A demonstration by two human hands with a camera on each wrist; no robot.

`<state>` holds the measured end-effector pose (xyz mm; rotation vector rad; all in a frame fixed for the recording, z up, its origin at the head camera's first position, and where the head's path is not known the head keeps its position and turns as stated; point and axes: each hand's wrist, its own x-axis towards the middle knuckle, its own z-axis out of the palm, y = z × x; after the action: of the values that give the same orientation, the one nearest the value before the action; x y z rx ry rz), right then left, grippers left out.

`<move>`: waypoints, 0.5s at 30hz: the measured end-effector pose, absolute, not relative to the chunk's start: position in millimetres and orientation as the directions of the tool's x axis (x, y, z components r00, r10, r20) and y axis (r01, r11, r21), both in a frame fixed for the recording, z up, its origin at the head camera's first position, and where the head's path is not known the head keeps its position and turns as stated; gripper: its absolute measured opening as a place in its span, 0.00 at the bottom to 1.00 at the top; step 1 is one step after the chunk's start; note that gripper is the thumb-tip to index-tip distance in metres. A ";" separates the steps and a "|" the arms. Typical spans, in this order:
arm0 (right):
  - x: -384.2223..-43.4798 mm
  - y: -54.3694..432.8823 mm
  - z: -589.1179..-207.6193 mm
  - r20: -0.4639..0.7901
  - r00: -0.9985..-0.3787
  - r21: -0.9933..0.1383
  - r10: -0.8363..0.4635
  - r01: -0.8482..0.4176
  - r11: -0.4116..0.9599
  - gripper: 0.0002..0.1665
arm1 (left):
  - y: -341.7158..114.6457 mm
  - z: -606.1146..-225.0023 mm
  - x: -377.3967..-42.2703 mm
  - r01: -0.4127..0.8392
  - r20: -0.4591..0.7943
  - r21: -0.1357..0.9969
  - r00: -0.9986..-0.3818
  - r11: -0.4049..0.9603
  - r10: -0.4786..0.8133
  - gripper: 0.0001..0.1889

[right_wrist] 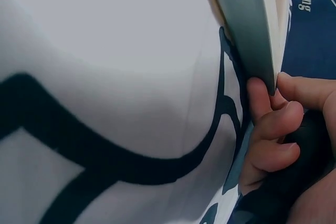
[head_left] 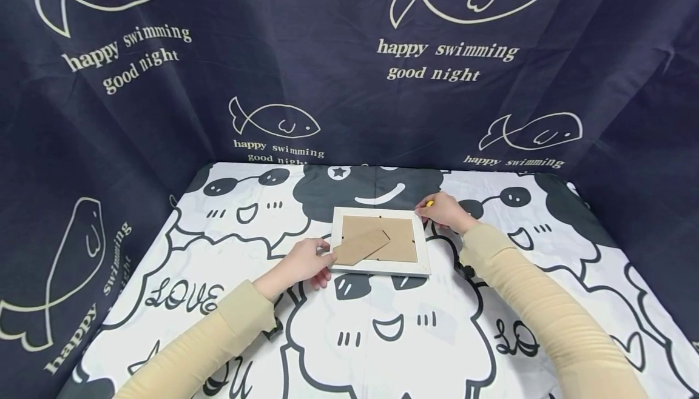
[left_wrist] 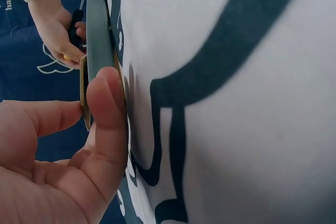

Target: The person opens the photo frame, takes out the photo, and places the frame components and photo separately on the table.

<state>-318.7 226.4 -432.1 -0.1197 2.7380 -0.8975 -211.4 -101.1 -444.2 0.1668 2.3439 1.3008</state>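
Observation:
A white-bordered picture frame (head_left: 422, 253) lies back side up, showing its brown backing board (head_left: 404, 224) and a slanting brown easel stand (head_left: 356, 250). My left hand (head_left: 303, 261) pinches the frame's left edge, one fingertip against the stand's wide end. In the left wrist view, other fingers curl along the frame's grey side (left_wrist: 98, 30). At the far right corner, my right hand (head_left: 445, 211) pinches the frame between thumb and fingers. Its palm also holds a screwdriver (right_wrist: 314, 137) with a black and yellow handle; a thin shaft shows in the left wrist view.
Beneath everything is a white cloth (head_left: 393, 356) with black cartoon faces and lettering, covering the table. A dark blue curtain (head_left: 349, 77) with fish drawings and words hangs behind it and at both sides.

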 end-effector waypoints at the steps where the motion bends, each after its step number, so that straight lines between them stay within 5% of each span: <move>1: -318.9 226.2 -432.5 -0.214 -0.965 -0.590 -0.154 0.001 0.808 0.14 | -101.0 -444.5 -211.4 -0.108 -0.325 0.830 -0.891 0.547 0.317 0.25; 15: -320.7 223.0 -432.5 -0.228 -0.966 -0.562 -0.119 0.031 0.826 0.14 | -100.2 -447.0 -211.6 -0.106 -0.308 0.845 -0.898 0.525 0.314 0.24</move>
<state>-320.7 223.0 -432.5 -0.0672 2.7557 -0.8545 -211.6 -100.2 -447.0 0.1699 2.3427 1.3394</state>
